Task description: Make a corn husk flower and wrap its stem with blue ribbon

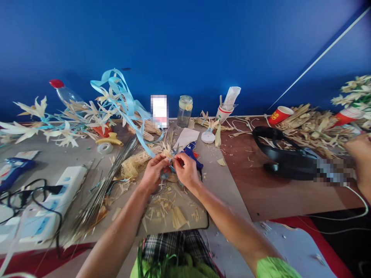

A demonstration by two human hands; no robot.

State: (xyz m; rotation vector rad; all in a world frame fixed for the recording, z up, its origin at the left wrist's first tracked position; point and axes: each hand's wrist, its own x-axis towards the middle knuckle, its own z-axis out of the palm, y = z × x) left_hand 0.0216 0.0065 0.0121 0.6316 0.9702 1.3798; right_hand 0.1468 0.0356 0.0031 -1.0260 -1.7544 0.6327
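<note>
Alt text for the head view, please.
A person's left hand holds a pale husk flower, the right hand pinched close beside it, above a table strewn with husk scraps. A blue glue gun lies nearby.

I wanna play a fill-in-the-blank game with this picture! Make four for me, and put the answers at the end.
1. The wall at the back is ____.
2. The clear bottle on the left has a ____ cap.
3. Long, light-blue loops of ____ rise up behind the left hand.
4. The person's right sleeve is bright ____.

Answers: blue; red; ribbon; green.
</note>
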